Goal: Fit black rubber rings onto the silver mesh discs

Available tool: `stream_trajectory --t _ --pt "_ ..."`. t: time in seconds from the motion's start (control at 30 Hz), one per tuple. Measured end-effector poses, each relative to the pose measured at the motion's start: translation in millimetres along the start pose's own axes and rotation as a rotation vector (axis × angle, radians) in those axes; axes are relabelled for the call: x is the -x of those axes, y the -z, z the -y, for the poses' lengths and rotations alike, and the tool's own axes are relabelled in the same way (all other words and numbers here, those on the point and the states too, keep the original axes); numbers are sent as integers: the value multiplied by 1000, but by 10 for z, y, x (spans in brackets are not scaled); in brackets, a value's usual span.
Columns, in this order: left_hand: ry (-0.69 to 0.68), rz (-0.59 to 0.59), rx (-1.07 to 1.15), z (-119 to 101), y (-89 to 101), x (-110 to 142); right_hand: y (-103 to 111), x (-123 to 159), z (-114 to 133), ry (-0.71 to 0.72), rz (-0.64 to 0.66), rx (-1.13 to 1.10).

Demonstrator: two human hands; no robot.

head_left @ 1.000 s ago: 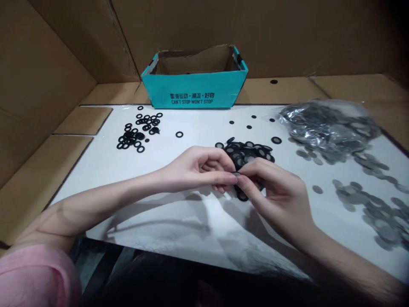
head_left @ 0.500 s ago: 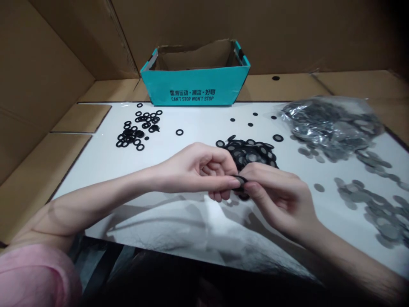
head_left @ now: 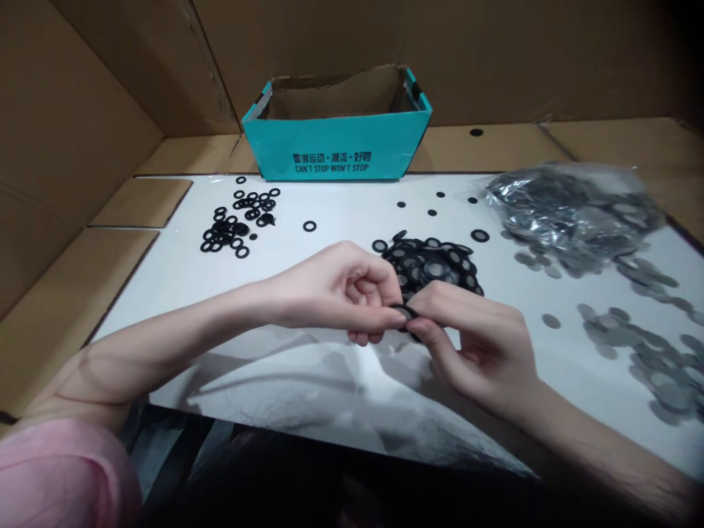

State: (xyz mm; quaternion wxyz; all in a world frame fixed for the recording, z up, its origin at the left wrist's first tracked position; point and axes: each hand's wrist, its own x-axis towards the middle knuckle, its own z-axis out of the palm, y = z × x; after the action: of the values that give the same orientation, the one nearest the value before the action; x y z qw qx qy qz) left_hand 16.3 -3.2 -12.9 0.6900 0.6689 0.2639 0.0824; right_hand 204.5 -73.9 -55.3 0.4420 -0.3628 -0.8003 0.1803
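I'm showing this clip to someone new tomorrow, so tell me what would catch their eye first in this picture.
First, the two hands meeting at the centre of the white table: the left hand and right hand pinch a small black ring between their fingertips. Just behind them lies a heap of black rings with grey centres. At the back stands a teal box, and to the right a clear bag of grey discs.

The small black ring [head_left: 405, 311] is mostly hidden between the fingertips of the left hand [head_left: 335, 293] and the right hand [head_left: 473, 341]. The near side of the ring pile [head_left: 434, 264] hides behind the knuckles. The gray discs [head_left: 649, 359] run off the right edge. The inside of the blue box [head_left: 336, 147] is too dark to see.
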Motion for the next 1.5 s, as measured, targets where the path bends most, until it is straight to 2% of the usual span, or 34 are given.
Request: stream_trajectory --t 0.2,0.37,0.53,0.73,0.97,1.17,1.27,1.4,1.5 --pt "-74 -65 -120 -12 -56 21 66 -34 -1 14 40 31" --pt "-169 -163 -179 -21 -110 23 104 -54 -21 -24 58 -10" --pt "-199 -117 -18 -1 -151 19 99 -37 -6 -67 -27 -104" --pt "-181 -155 25 -2 -151 23 98 -40 14 -49 -63 -108" --pt "-150 -100 -122 -68 -89 45 79 -36 14 -32 -25 -116" --pt "-260 -134 -303 -63 -105 26 93 -63 -38 49 73 -6" --pt "-291 -128 -356 -61 -113 34 92 -69 -23 29 74 -57" --pt "-258 -96 -357 -89 -70 61 83 -63 18 -8 67 -153" --pt "-202 -28 -361 -117 -22 65 76 -58 10 6 91 -122"
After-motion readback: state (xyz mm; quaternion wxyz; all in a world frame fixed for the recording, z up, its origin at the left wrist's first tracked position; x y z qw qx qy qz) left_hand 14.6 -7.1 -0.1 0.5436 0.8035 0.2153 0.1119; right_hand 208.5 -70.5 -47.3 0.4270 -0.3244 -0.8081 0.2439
